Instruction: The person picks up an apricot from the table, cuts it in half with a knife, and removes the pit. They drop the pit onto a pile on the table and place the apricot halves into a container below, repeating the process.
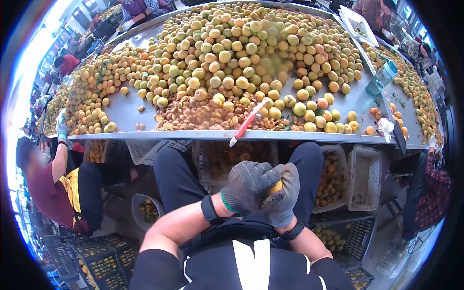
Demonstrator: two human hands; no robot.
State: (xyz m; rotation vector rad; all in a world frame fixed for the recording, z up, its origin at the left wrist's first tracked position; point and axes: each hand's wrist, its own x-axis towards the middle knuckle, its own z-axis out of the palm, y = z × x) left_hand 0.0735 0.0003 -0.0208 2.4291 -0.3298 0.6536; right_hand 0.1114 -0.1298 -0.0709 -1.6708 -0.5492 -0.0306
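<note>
My left hand (247,186), in a dark grey work glove, is closed over my lap and pressed against my right hand (285,193), in a lighter grey glove. Between them an apricot (275,188) shows only in part; both hands grip it. Ahead of them, a red-handled tool (246,123) with pale ends lies across the table's front edge, touched by neither hand. Behind it spreads a heap of brown apricot pits (193,115). A large pile of whole yellow-green apricots (227,48) covers much of the metal table (128,113).
Under the table stand a crate of apricot pieces (232,154), a crate of apricots (328,181) and a pale crate (365,179). A bucket (145,212) stands left. A teal bottle (382,77) leans at the right divider. Co-workers sit at left (55,188) and right (430,193).
</note>
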